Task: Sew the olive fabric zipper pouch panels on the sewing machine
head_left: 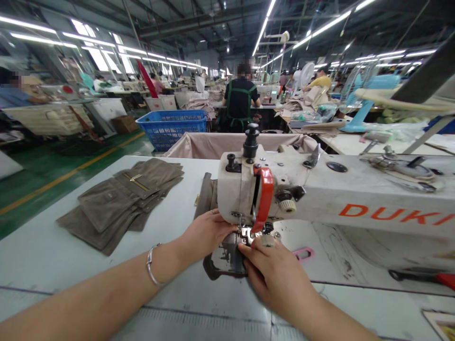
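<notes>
A grey-brown fabric piece (205,198) lies beyond the needle area of the sewing machine (232,182), partly hidden by the machine head and my left hand. My left hand (209,231) rests flat on its near part, fingers stretched out, thumb beside the presser foot (245,232). Just to the right of the foot, my right hand (275,267) lies low with fingers extended, its index fingertip touching the dark metal plate (227,258) under the needle. Part of the right fingers is hidden. On the left, a loose stack of grey-brown fabric pieces (110,203), the top one with a zipper, covers the tabletop.
A pink thread snips-like tool (304,254) lies right of my right hand, and a red-handled tool (444,279) farther right. Behind the machine stand a fabric-lined bin (213,144) and a blue basket (174,125). A co-worker (241,99) sits ahead, facing away.
</notes>
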